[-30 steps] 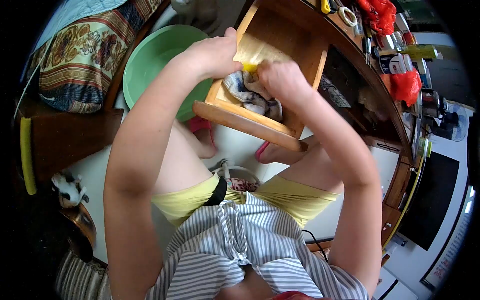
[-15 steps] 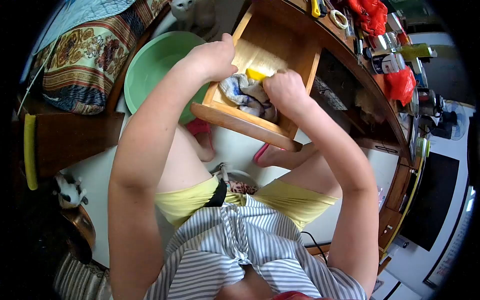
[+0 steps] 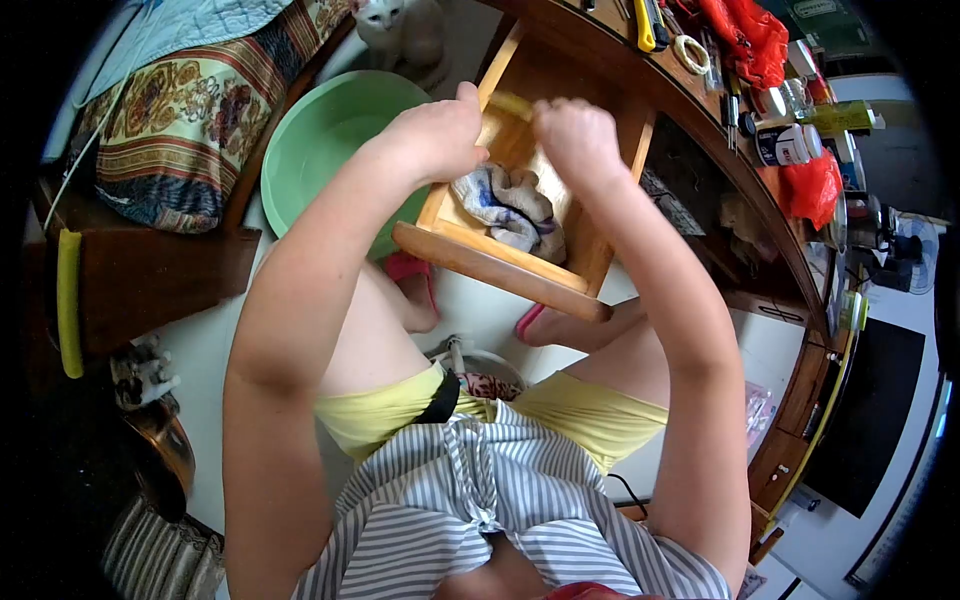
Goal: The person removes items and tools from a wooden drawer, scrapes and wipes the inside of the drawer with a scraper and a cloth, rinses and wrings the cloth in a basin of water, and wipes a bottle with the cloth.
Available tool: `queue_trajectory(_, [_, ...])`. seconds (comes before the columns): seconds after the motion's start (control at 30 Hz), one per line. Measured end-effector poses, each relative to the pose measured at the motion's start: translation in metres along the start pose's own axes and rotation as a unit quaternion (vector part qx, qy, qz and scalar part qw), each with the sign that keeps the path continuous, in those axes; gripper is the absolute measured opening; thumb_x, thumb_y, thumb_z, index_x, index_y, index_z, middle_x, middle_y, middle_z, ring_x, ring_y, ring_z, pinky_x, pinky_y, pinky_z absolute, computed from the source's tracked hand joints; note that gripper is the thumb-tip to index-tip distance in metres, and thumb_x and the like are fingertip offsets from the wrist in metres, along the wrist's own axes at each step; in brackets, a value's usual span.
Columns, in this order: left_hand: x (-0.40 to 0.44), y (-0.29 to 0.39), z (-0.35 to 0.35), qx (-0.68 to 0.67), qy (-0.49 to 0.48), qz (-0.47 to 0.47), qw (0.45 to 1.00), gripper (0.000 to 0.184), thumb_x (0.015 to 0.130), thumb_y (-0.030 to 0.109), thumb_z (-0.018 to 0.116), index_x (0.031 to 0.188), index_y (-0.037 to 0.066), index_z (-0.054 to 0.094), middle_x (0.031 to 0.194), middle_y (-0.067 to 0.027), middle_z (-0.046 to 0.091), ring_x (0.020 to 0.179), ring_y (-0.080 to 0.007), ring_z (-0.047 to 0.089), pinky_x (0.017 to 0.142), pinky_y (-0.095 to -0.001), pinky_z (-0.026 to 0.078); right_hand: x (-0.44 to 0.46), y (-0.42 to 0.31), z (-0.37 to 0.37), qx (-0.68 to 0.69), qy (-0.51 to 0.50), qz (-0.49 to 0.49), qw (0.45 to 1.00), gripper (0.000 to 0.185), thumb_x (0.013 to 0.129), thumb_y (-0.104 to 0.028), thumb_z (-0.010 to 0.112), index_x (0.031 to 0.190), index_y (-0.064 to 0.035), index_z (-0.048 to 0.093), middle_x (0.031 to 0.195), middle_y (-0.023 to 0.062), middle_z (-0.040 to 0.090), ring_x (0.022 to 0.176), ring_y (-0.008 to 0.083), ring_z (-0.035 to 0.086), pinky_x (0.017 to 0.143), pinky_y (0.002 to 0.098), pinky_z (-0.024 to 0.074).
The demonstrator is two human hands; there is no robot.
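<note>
Right hand (image 3: 578, 142) in a tight fist on a yellow item (image 3: 513, 106), blurred, inside the open wooden drawer (image 3: 500, 270). Left hand (image 3: 440, 135) half-open, curled at drawer's side wall. Crumpled cloth (image 3: 512, 208) near drawer front. Green basin (image 3: 325, 150) just beside; white cat (image 3: 402, 35) behind basin.

The yellow object (image 3: 512, 106) is too blurred to identify, its end hidden by the right hand (image 3: 577, 140).

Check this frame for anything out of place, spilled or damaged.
No spill or damage is visible. Mildly odd: a cloth lies bunched up rather than folded in the open wooden drawer, and a white cat is beside the green basin, close to the work.
</note>
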State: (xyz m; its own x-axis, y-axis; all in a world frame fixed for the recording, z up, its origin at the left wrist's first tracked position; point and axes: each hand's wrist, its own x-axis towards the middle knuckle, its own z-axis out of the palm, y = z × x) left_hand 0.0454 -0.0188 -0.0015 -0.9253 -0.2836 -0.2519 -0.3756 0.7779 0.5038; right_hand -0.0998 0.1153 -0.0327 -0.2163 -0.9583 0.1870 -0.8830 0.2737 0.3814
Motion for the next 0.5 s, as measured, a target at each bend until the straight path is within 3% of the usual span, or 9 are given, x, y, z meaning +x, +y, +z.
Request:
queue_trajectory(0.03, [0.000, 0.001, 0.000, 0.000, -0.002, 0.001, 1.000, 0.052, 0.082, 0.022, 0.067, 0.112, -0.007, 0.036, 0.094, -0.0319, 0.062, 0.092, -0.0444, 0.062, 0.081, -0.0468, 0.050, 0.009, 0.008, 0.001, -0.028, -0.014, 0.041, 0.999, 0.014, 0.078, -0.011, 0.059, 0.071, -0.0086, 0.070, 0.075, 0.0083, 0.069, 0.072, 0.0229, 0.069, 0.058, 0.0342, 0.0556])
queue_trajectory(0.13, [-0.001, 0.000, -0.003, 0.003, -0.007, 0.002, 1.000, 0.051, 0.082, 0.023, 0.067, 0.111, -0.007, 0.036, 0.094, -0.0315, 0.062, 0.092, -0.0443, 0.062, 0.081, -0.0466, 0.050, 0.028, 0.015, 0.005, 0.009, -0.182, 0.094, 0.979, 0.014, 0.079, -0.011, 0.059, 0.077, -0.0117, 0.073, 0.079, 0.0079, 0.070, 0.075, 0.0237, 0.070, 0.060, 0.0336, 0.0558])
queue_trajectory(0.2, [0.000, -0.001, -0.002, 0.002, -0.009, 0.005, 1.000, 0.051, 0.082, 0.023, 0.066, 0.111, -0.007, 0.036, 0.094, -0.0314, 0.062, 0.092, -0.0441, 0.062, 0.082, -0.0464, 0.050, 0.013, -0.005, 0.004, -0.019, -0.175, -0.016, 0.984, 0.014, 0.080, -0.013, 0.059, 0.075, -0.0113, 0.072, 0.078, 0.0088, 0.070, 0.073, 0.0237, 0.070, 0.062, 0.0342, 0.0560])
queue_trajectory(0.23, [0.000, -0.001, -0.001, -0.005, -0.012, 0.008, 1.000, 0.051, 0.082, 0.023, 0.066, 0.110, -0.007, 0.036, 0.094, -0.0315, 0.062, 0.092, -0.0442, 0.062, 0.082, -0.0463, 0.050, -0.002, -0.015, -0.002, -0.009, -0.112, -0.066, 0.991, 0.015, 0.080, -0.013, 0.058, 0.073, -0.0101, 0.071, 0.078, 0.0092, 0.070, 0.074, 0.0239, 0.070, 0.063, 0.0349, 0.0561])
queue_trajectory(0.27, [0.001, -0.003, -0.001, -0.013, -0.012, 0.011, 1.000, 0.051, 0.082, 0.022, 0.066, 0.110, -0.008, 0.036, 0.094, -0.0317, 0.062, 0.092, -0.0442, 0.062, 0.082, -0.0463, 0.050, -0.012, -0.027, -0.020, 0.037, -0.187, -0.061, 0.980, 0.013, 0.078, -0.012, 0.059, 0.073, -0.0094, 0.071, 0.076, 0.0080, 0.069, 0.071, 0.0245, 0.069, 0.062, 0.0352, 0.0555])
queue_trajectory(0.33, [0.001, -0.003, -0.001, -0.015, -0.011, 0.011, 1.000, 0.051, 0.082, 0.022, 0.066, 0.110, -0.008, 0.036, 0.093, -0.0319, 0.062, 0.092, -0.0443, 0.062, 0.082, -0.0463, 0.050, -0.028, -0.024, -0.024, 0.047, -0.108, -0.097, 0.988, 0.010, 0.076, -0.013, 0.060, 0.073, -0.0113, 0.069, 0.072, 0.0049, 0.068, 0.067, 0.0217, 0.068, 0.057, 0.0334, 0.0539])
queue_trajectory(0.43, [0.001, -0.001, -0.001, 0.005, -0.009, 0.012, 1.000, 0.050, 0.083, 0.022, 0.065, 0.110, -0.008, 0.035, 0.092, -0.0318, 0.062, 0.091, -0.0445, 0.062, 0.082, -0.0464, 0.050, -0.012, 0.008, -0.005, -0.122, -0.053, 0.033, 0.991, 0.005, 0.074, -0.013, 0.062, 0.071, -0.0148, 0.066, 0.072, 0.0014, 0.067, 0.065, 0.0152, 0.066, 0.053, 0.0304, 0.0510])
queue_trajectory(0.5, [-0.001, 0.000, -0.001, 0.008, -0.002, 0.013, 1.000, 0.050, 0.083, 0.022, 0.064, 0.110, -0.008, 0.035, 0.090, -0.0315, 0.062, 0.090, -0.0447, 0.062, 0.082, -0.0464, 0.050, 0.004, 0.030, 0.003, -0.077, -0.117, 0.096, 0.985, 0.006, 0.076, -0.012, 0.065, 0.077, -0.0135, 0.070, 0.076, 0.0025, 0.069, 0.072, 0.0179, 0.069, 0.056, 0.0313, 0.0535])
